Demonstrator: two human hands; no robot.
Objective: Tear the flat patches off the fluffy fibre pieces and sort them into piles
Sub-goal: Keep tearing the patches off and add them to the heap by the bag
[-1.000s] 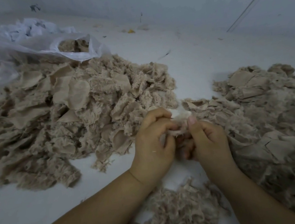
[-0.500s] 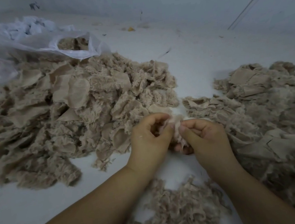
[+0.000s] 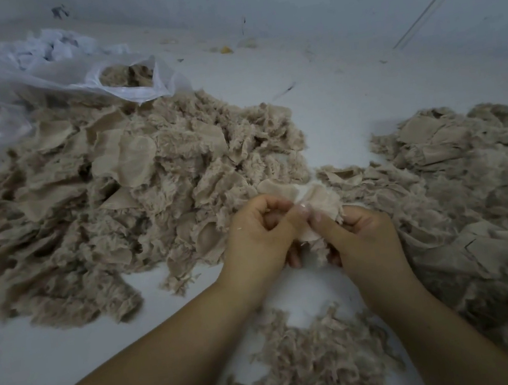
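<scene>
A pale fibre piece is pinched between the thumbs and curled fingers of the left hand and right hand, held above the white worktop, between the large left pile and right pile.

Dim, bluish, even light with soft shadows; wide-angle bending at the edges, corners darkened, detail slightly soft.
</scene>
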